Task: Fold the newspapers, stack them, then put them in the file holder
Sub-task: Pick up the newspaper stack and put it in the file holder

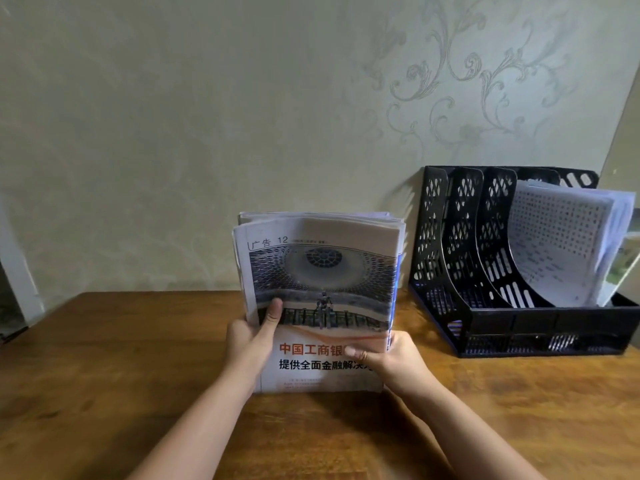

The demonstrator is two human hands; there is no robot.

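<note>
Your left hand (254,332) grips the left edge of the folded newspaper stack (320,299), thumb flat on the printed front; the stack stands upright on its lower edge on the glossy wooden table (104,375). Your right hand (391,356) clasps its right edge. Further right sits the black perforated plastic file holder (491,268), its rightmost slot holding curved white sheets (561,244).

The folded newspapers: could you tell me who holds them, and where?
Both hands grip the folded newspaper stack: left hand on its lower left edge, right hand on its lower right.
</note>
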